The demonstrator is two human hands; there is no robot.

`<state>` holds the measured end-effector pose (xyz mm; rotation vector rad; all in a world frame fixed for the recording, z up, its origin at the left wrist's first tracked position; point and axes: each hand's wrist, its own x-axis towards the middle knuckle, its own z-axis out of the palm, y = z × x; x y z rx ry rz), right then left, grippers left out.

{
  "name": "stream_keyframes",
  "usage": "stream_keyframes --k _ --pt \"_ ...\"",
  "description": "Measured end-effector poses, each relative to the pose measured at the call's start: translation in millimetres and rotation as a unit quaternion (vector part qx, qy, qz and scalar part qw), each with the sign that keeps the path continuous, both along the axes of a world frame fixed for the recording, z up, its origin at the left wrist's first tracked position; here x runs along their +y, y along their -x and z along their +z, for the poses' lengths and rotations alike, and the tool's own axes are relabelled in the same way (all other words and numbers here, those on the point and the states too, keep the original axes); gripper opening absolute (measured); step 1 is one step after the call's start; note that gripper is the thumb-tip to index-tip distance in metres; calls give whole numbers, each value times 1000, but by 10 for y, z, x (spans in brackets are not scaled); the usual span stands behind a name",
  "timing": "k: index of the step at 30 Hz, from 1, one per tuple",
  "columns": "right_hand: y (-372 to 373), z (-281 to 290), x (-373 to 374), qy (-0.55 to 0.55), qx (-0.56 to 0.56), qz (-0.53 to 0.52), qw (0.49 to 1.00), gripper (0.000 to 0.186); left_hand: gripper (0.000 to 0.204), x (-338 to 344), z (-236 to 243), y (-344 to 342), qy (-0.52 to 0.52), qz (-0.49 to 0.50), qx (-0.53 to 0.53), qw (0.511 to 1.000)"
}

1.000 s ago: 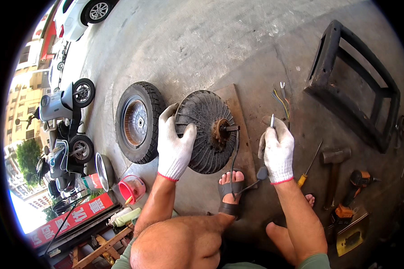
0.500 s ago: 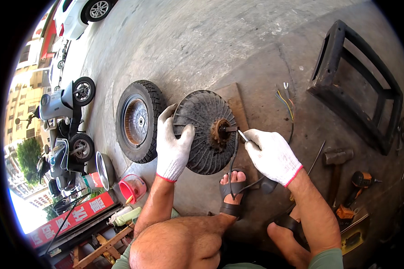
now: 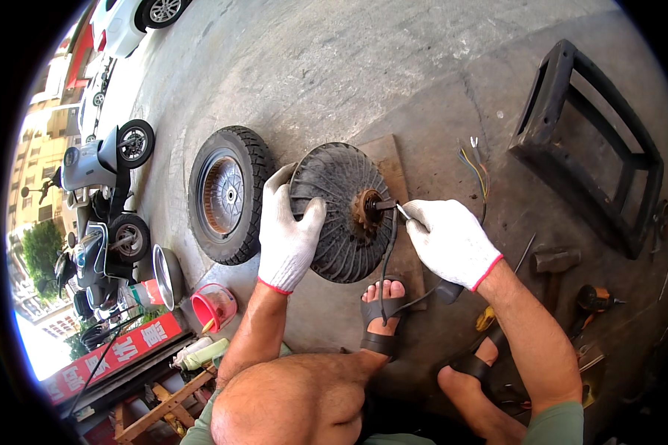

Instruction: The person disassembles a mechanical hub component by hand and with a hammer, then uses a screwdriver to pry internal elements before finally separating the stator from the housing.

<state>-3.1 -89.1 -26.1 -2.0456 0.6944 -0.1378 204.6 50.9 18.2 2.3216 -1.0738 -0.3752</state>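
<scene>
One tool tip (image 3: pixel 402 212), mostly hidden.

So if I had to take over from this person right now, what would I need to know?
Left hand: gloved, gripping the rim of the finned hub motor, which stands on edge on the concrete.
Right hand: gloved, holding a thin metal tool with its tip at the axle in the hub's centre.
A black cable hangs from the axle down past the sandalled foot. The tyre stands apart to the left, already off the hub.
Left: the work at the axle looks unfinished. A hammer and screwdriver lie to the right.
</scene>
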Motion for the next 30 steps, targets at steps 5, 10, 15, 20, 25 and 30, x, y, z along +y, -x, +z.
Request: stream_keyframes --k 5,10,15,20,25,30 --pt "-99 -169 443 -432 -170 -328 823 16 47 20 -38 -40 3 35 23 999" --pt "22 -277 453 -427 -172 -323 827 15 54 112 -71 -148 6 45 62 997" --pt "50 -198 416 -399 -100 -248 877 26 56 258 -145 -346 27 83 167 982" --pt "-93 -107 570 -393 -150 -174 890 44 62 431 -283 -521 82 126 289 945" --pt "-220 -166 767 -386 -152 -178 892 18 63 572 -408 -604 107 157 350 917" --pt "-284 -225 779 -380 -139 -143 903 12 63 598 -427 -618 105 158 354 916"
